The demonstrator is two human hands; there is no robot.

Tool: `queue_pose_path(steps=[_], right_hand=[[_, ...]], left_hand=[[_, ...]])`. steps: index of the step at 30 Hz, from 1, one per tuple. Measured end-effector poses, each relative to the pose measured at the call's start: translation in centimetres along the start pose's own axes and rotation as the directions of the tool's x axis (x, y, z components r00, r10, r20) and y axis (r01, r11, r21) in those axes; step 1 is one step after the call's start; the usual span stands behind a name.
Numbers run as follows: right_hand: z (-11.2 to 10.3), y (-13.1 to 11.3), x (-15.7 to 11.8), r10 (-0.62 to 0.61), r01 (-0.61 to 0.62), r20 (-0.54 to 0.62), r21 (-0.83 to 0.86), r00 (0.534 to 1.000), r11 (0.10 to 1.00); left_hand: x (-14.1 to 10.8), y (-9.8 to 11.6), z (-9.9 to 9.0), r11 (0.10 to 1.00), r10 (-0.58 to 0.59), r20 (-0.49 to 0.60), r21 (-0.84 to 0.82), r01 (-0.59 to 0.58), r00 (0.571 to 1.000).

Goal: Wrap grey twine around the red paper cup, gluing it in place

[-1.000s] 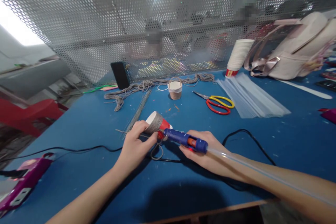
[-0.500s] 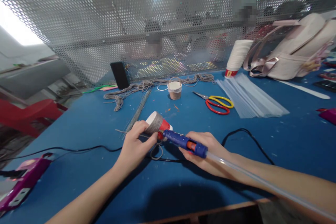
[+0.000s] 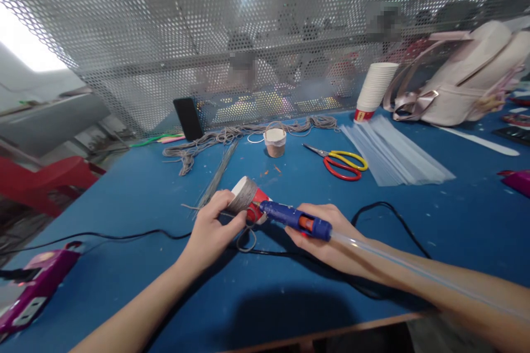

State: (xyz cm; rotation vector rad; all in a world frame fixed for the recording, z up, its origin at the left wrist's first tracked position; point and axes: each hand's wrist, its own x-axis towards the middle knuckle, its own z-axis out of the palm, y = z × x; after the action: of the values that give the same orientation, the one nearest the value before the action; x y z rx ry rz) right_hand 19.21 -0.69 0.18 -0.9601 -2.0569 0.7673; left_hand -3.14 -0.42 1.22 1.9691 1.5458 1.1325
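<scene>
My left hand (image 3: 216,222) grips a red and white paper cup (image 3: 257,202) lying tilted on its side. Grey cord (image 3: 244,194) is wound around the cup's wider part, and a loose loop of it hangs below. In my right hand (image 3: 321,231) is a blue glue gun (image 3: 290,216) with a long clear glue stick out of its back end. The gun's tip points left at the cup, close to the edge of the wound cord; whether it touches is too small to tell.
Behind the hands stand a small wrapped cup (image 3: 275,143), scissors (image 3: 343,164), a grey cord bundle (image 3: 223,135), a phone (image 3: 188,119), stacked cups (image 3: 375,91) and translucent sheets (image 3: 397,154). A backpack (image 3: 459,83) sits right, a power strip (image 3: 39,287) left. Black cables cross the table.
The glue gun and my right hand have shifted slightly right, with the tip a little higher and farther along the cup. My left hand still holds the cup in nearly the same place.
</scene>
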Motion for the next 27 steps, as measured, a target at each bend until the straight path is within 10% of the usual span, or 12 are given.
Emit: queue_pose_path(steps=[27], right_hand=[[-0.6, -0.7, 0.4, 0.080, -0.079, -0.015, 0.035, 0.997, 0.996]], left_hand=[[-0.1, -0.9, -0.2, 0.999, 0.008, 0.051, -0.047, -0.006, 0.999]])
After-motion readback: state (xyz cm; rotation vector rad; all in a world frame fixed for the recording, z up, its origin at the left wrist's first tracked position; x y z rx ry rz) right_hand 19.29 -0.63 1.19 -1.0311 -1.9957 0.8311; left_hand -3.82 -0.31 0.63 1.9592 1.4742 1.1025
